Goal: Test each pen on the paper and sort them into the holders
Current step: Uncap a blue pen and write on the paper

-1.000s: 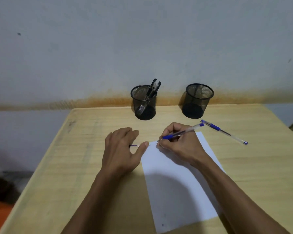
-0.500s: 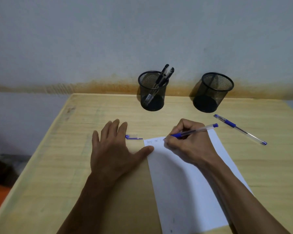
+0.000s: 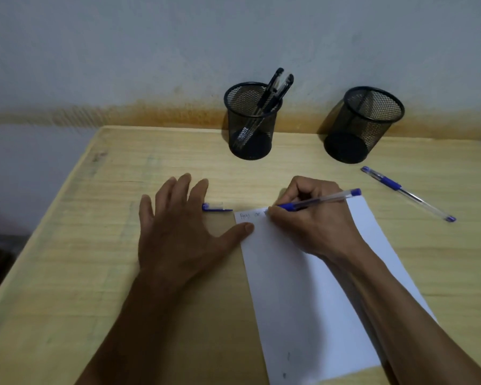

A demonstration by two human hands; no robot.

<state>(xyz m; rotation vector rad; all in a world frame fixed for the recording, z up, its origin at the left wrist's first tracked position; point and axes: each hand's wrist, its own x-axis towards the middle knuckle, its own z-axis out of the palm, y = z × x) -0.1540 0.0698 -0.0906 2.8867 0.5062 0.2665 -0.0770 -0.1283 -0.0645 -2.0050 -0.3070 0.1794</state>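
Observation:
My right hand [image 3: 314, 220] grips a blue pen [image 3: 322, 201] with its tip on the top edge of the white paper [image 3: 303, 295], where faint writing shows. My left hand [image 3: 184, 234] lies flat on the table with fingers spread, its thumb pressing the paper's left edge. A blue pen cap [image 3: 215, 207] lies just beyond that hand. Another capped blue pen [image 3: 406, 192] rests on the table to the right. The left mesh holder [image 3: 252, 120] contains black pens. No pens show in the right mesh holder [image 3: 364, 123].
The wooden table [image 3: 67, 273] stands against a grey wall with a rusty stain along its base. Its left edge runs diagonally at the left. Both holders stand at the table's far edge near the wall.
The view has tilted slightly down and closer. My left hand has flattened and spread, uncovering the pen cap. My right hand has moved rightward along the paper's top edge, leaving writing.

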